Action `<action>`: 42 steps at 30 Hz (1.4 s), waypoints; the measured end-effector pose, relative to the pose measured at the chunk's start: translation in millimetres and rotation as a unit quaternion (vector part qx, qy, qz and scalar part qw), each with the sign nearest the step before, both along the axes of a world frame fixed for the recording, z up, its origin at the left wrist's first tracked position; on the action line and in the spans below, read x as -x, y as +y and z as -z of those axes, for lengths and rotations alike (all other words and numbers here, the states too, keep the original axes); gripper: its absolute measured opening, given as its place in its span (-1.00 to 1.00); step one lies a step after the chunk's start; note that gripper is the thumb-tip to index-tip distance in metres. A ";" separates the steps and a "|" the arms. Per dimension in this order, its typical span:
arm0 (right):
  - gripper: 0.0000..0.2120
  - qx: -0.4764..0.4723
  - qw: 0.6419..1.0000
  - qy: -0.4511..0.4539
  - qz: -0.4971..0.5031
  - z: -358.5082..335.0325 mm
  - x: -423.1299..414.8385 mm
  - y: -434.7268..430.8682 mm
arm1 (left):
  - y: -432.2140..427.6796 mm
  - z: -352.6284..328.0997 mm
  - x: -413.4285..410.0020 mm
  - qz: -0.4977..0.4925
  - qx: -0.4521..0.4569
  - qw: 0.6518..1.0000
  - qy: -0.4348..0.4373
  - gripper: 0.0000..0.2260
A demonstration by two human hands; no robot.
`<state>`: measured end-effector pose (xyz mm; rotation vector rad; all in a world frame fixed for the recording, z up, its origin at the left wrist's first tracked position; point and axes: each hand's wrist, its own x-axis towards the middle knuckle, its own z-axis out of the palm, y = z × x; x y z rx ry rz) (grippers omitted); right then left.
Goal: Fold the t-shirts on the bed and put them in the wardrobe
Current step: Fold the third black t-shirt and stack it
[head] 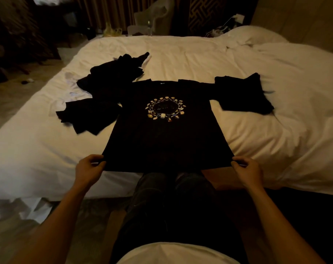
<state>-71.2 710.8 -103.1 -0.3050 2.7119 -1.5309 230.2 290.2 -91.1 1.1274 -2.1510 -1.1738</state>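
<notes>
Bed (38, 149): white and rumpled; it spreads away beyond both hands and out to either side of them; its near edge lies just under the knuckles.
Left hand (89, 166): fingers curled, pinching the lower left corner of the printed t-shirt's hem; thumb side turned inward toward the cloth.
Dark flap (89, 115): flat black cloth lying straight beyond the left hand; it touches the printed shirt's left edge; cannot tell whether it is that shirt's sleeve or a separate piece.
Loose pile (112, 77): dark garments heaped unfolded, some white cloth showing at the edges; further beyond the left hand than the flap, past it up the bed.
Printed t-shirt (165, 141): black, spread flat on the bed, front up, a ring of small coloured figures on the chest; neck pointing away from the hands; hem stretched taut between them.
Legs (171, 197): in dark trousers; nearer than the hands, between the two forearms.
Folded t-shirt (244, 94): black, a compact folded stack on the bed; straight beyond the right hand; its left side meets the printed shirt's right sleeve.
Right hand (247, 168): fingers curled, gripping the lower right corner of the same hem.
Pillows (257, 35): white, bunched; far beyond the right hand.
</notes>
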 end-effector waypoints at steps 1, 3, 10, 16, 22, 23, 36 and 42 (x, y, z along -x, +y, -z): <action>-0.88 -0.011 1.000 0.003 0.005 -1.5 -0.6 -2.3 | -0.4 -1.0 2.7 0.004 0.020 1.000 -0.016 -0.74; -0.87 -0.041 0.999 0.025 0.018 -6.0 -1.7 -9.6 | -2.9 -5.3 8.3 0.022 0.062 0.997 -0.036 -0.70; -0.78 -0.057 0.992 0.072 -0.083 -52.9 -5.2 -64.8 | -20.1 -35.4 42.2 0.043 0.125 0.990 -0.046 -0.64; -0.74 -0.070 0.981 0.094 -0.152 -91.8 5.8 -154.3 | -63.9 -61.1 80.3 0.051 0.134 0.989 -0.036 -0.64; -0.75 -0.096 0.956 0.101 -0.257 -114.1 19.3 -272.2 | -135.1 -82.1 114.5 0.049 0.134 0.989 -0.045 -0.62; -0.75 -0.101 0.950 0.108 -0.277 -113.7 21.9 -293.4 | -148.9 -83.9 120.1 0.047 0.137 0.988 -0.045 -0.62; -0.75 -0.107 0.861 0.188 -0.460 -70.9 29.0 -564.4 | -343.2 -56.0 210.5 0.006 0.149 0.986 -0.068 -0.67; -0.69 -0.141 0.829 0.239 -0.486 -57.6 29.4 -645.5 | -406.4 -27.1 252.4 -0.025 0.156 0.986 -0.058 -0.63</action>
